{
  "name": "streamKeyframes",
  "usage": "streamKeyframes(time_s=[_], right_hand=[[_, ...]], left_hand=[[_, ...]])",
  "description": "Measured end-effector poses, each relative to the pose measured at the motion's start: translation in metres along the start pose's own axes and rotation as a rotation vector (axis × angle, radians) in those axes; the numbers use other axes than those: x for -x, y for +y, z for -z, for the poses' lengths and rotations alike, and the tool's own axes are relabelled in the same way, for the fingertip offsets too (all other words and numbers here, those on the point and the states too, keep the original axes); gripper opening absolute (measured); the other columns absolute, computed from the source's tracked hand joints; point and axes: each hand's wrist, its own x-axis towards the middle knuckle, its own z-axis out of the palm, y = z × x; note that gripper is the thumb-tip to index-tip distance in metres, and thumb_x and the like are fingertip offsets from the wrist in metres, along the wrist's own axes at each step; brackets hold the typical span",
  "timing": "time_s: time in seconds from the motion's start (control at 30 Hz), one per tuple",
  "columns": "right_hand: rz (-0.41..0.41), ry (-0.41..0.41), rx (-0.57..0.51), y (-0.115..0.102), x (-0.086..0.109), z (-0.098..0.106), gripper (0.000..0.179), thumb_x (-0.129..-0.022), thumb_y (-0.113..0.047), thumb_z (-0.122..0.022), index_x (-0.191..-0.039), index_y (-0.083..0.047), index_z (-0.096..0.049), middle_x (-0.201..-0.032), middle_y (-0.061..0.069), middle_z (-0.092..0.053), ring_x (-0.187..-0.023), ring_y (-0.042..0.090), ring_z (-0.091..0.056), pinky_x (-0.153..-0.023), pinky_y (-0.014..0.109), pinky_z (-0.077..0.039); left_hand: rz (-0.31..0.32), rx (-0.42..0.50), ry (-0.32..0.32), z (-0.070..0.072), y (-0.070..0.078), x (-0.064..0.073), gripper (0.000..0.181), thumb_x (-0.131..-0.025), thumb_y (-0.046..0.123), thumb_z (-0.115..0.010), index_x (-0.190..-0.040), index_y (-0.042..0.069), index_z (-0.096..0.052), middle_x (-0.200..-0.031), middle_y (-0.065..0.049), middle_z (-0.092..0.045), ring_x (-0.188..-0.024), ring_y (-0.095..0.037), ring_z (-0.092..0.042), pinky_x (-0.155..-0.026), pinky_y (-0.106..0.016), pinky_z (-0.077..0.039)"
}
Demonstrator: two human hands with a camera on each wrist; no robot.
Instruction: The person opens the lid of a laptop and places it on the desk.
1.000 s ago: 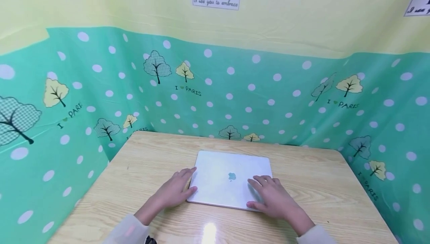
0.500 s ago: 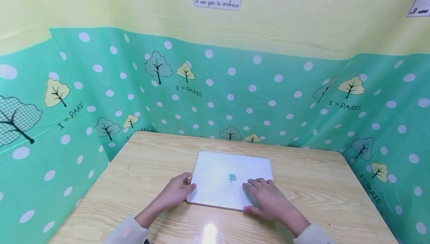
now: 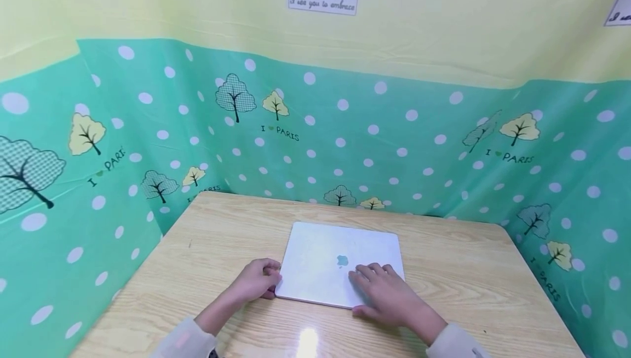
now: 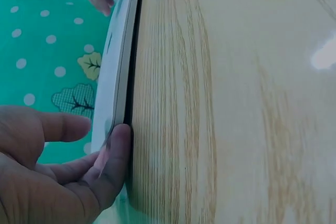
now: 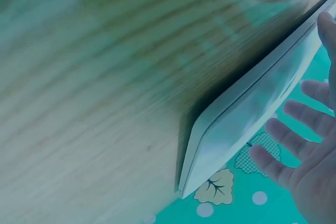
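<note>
A closed silver laptop (image 3: 315, 254) with an apple logo on its lid lies flat on the wooden table (image 3: 222, 226). At its near left corner is my left hand (image 3: 256, 280), the fingers curled in at the edge. In the left wrist view, a fingertip (image 4: 121, 135) touches the corner of the laptop, while the thumb stands a little off the lid. My right hand (image 3: 386, 295) is over the near right part of the lid with its fingers spread. The right wrist view shows those fingers (image 5: 289, 135) fairly straight and seemingly just above the lid.
A green and yellow printed curtain (image 3: 355, 144) with dots and trees hangs around the back and both sides of the table. A bright light reflection (image 3: 308, 341) lies on the tabletop near the front.
The left hand's fingers have drawn in from the left edge and curled at the near corner. My right hand has shifted slightly left and nearer. The laptop stays in place.
</note>
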Motion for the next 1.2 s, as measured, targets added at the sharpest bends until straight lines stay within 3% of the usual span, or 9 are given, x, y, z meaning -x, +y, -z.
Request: streamKeyframes(time_s=[0.4, 0.73, 1.2], right_hand=[[0.063, -0.049, 0.028, -0.006, -0.010, -0.001, 0.076, -0.097, -0.066, -0.050, -0.152, -0.014, -0.046, -0.151, 0.010, -0.050, -0.131, 0.030, -0.051, -0.103, 0.054, -0.051], [0.151, -0.075, 0.072, -0.010, -0.025, -0.004, 0.070, -0.099, -0.059, -0.052, -0.153, -0.016, -0.043, -0.152, 0.007, -0.048, -0.132, 0.029, -0.048, -0.106, 0.053, -0.050], [0.239, -0.071, 0.144, -0.001, -0.038, -0.010, 0.067, -0.097, -0.066, -0.047, -0.145, -0.020, -0.046, -0.143, 0.003, -0.050, -0.122, 0.024, -0.050, -0.101, 0.049, -0.052]], left_hand=[[-0.009, 0.037, -0.032, 0.002, 0.004, 0.004, 0.048, -0.080, -0.016, -0.071, -0.126, -0.017, -0.057, -0.102, -0.019, -0.059, -0.077, -0.022, -0.065, -0.068, -0.039, -0.066], [-0.003, 0.040, -0.039, 0.004, 0.002, 0.003, 0.048, -0.081, -0.016, -0.070, -0.127, -0.016, -0.057, -0.102, -0.018, -0.060, -0.077, -0.022, -0.065, -0.068, -0.037, -0.065], [-0.019, 0.073, -0.060, 0.005, 0.000, 0.005, 0.050, -0.081, -0.016, -0.070, -0.129, -0.017, -0.055, -0.104, -0.019, -0.061, -0.079, -0.022, -0.065, -0.070, -0.037, -0.066]])
